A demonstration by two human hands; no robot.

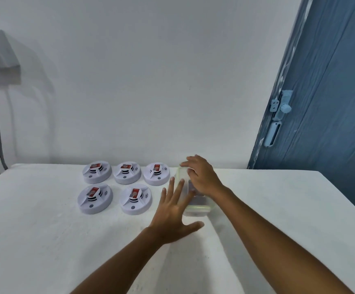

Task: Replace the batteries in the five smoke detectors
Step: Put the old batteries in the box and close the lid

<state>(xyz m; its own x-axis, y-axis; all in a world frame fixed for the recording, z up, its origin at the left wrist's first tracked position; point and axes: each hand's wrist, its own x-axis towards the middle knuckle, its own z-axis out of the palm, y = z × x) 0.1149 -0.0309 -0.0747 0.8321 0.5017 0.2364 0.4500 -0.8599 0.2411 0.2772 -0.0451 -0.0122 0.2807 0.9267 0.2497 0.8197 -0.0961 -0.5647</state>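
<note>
Two bare hands of mine were out over the white table (45, 240), and nearest to me was my left hand (173, 211), fingers straight and spread, holding nothing. Its fingertips lay against the near left side of a clear plastic container (197, 210) with a pale green rim, while its thumb pointed right, just in front of the container's near end. Whether the palm pressed the table or hovered over it, I could not tell.

Just beyond that hand, my right hand (203, 177) sat on top of the container, its fingers bent over the far end of the lid. The motion blur kept me from telling whether they gripped the lid or only rested on it. Something dark showed through the clear wall under that hand, too blurred to name.

Left of both hands stood the five smoke detectors, white and round, each with a red-labelled battery sitting in its raised centre. Closest to my left hand was the near right detector (135, 199), with the near left detector (95, 198) beside it. Farther back ran a row of three: the far right detector (156, 174), nearest my right hand, then the far middle detector (127, 172), then the far left detector (97, 171).

Behind everything rose a white wall (151, 71), with a blue door (331, 102) off to the right of my right hand.
</note>
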